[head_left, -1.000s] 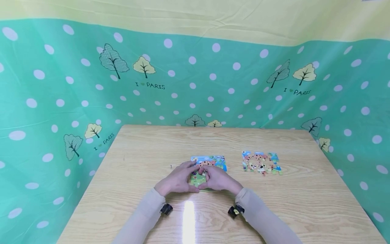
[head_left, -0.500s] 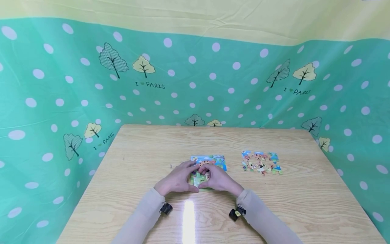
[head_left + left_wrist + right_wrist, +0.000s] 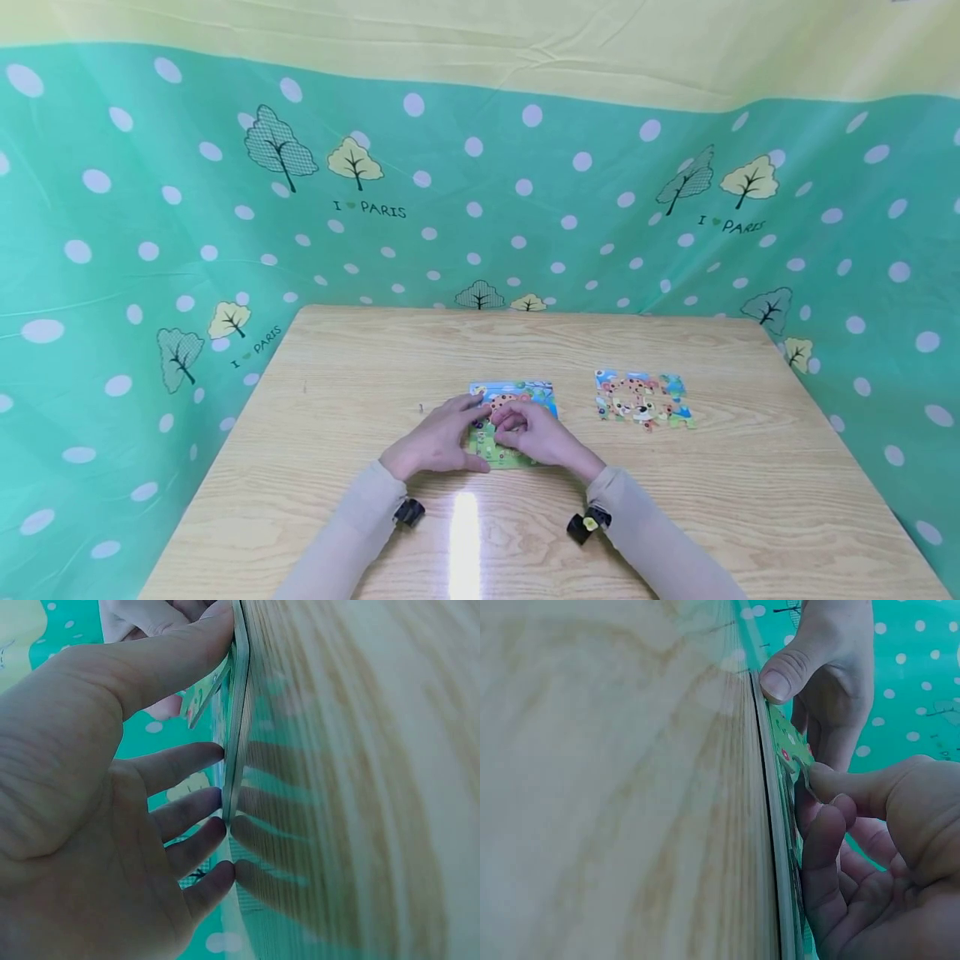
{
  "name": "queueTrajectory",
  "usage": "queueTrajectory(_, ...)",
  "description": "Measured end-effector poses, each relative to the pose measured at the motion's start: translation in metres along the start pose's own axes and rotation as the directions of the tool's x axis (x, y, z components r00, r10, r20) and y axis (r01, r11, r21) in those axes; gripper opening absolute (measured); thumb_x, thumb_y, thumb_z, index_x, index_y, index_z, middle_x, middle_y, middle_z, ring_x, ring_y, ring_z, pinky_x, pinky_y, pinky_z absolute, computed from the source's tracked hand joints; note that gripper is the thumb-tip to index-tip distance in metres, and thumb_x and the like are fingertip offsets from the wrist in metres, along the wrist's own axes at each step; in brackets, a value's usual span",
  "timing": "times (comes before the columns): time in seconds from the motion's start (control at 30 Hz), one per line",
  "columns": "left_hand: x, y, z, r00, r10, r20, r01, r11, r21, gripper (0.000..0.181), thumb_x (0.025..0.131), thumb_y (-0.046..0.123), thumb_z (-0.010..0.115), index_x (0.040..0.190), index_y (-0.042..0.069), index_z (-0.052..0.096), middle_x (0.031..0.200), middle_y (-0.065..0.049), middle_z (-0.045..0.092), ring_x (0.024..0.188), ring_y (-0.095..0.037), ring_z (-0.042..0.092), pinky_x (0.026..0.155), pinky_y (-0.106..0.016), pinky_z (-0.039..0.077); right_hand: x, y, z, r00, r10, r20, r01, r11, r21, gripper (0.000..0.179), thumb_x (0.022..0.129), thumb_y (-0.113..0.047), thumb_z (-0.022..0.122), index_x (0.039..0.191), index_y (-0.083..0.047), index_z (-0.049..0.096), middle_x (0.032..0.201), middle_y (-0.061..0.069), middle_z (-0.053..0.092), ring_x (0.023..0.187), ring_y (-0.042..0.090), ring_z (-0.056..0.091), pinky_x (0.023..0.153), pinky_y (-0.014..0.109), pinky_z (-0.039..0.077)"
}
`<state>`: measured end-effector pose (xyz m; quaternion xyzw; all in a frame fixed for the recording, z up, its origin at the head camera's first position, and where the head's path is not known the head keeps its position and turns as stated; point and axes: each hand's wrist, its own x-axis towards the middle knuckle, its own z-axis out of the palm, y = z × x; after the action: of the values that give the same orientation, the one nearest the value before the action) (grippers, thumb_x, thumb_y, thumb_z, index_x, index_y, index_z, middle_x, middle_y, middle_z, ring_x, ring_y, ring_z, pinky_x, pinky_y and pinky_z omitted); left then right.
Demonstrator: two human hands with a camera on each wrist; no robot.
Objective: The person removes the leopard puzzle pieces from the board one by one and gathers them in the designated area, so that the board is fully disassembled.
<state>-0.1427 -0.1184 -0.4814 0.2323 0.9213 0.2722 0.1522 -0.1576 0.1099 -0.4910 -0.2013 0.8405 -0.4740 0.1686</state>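
Note:
A puzzle board with a cartoon spotted animal picture lies flat on the table, partly covered by both hands. My left hand rests at its left side, the thumb on the near edge and the fairly straight fingers touching the edge farther along. Over the board, my right hand pinches a green puzzle piece between thumb and curled fingers. The piece stands tilted, one edge lifted from the board, as the left wrist view also shows.
To the right lies a group of puzzle pieces with a similar animal picture, some gaps between them. A tiny object sits left of the board. The wooden table is bordered by a green dotted curtain.
The right hand's thumb has moved up and away from the board's near edge toward its fingers. A piece that showed pale between the hands is now tilted in the right hand. The left hand stays put.

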Motion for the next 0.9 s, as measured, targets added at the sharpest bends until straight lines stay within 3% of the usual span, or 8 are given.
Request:
queueTrajectory(0.23, -0.001, 0.000, 0.000, 1.000, 0.002, 0.004, -0.002, 1.000, -0.001, 0.097, 0.084, 0.050, 0.088, 0.163, 0.014, 0.045, 0.176, -0.012, 0.030, 0.162, -0.041, 0.026, 0.130, -0.067, 0.027, -0.001, 0.001, -0.001, 0.999, 0.030, 0.025, -0.031, 0.999, 0.044, 0.021, 0.104, -0.016, 0.069, 0.121, -0.005, 0.068, 0.091, 0.002, 0.075, 0.065, 0.009, 0.057, 0.057, 0.019, 0.044)
queueTrajectory(0.5, -0.001, 0.000, 0.000, 1.000, 0.004, 0.006, -0.004, 1.000, 0.008, 0.098, 0.083, 0.052, 0.088, 0.164, 0.016, 0.044, 0.176, -0.012, 0.029, 0.162, -0.042, 0.026, 0.129, -0.068, 0.027, -0.004, 0.005, -0.007, 1.000, 0.020, 0.013, -0.021, 0.998, 0.067, 0.022, 0.103, -0.021, 0.072, 0.119, -0.008, 0.070, 0.094, 0.000, 0.077, 0.068, 0.009, 0.063, 0.061, 0.022, 0.053)
queueTrajectory(0.73, -0.001, 0.000, 0.000, 1.000, 0.001, 0.003, -0.001, 1.000, 0.010, 0.099, 0.083, 0.051, 0.088, 0.164, 0.015, 0.044, 0.177, -0.012, 0.028, 0.163, -0.041, 0.026, 0.130, -0.067, 0.026, -0.008, 0.007, -0.015, 0.998, 0.051, -0.024, -0.049, 0.994, 0.094, 0.019, 0.101, -0.027, 0.075, 0.111, -0.012, 0.074, 0.080, -0.001, 0.075, 0.056, 0.011, 0.060, 0.047, 0.023, 0.049)
queueTrajectory(0.9, -0.002, 0.001, 0.000, 1.000, 0.002, 0.002, -0.002, 1.000, 0.001, 0.099, 0.082, 0.051, 0.088, 0.163, 0.016, 0.044, 0.177, -0.011, 0.028, 0.162, -0.042, 0.026, 0.130, -0.068, 0.026, -0.013, 0.010, -0.022, 0.996, 0.073, -0.045, -0.068, 0.992, 0.108, 0.015, 0.100, -0.025, 0.076, 0.110, -0.014, 0.077, 0.083, 0.000, 0.078, 0.053, 0.011, 0.059, 0.048, 0.022, 0.050)
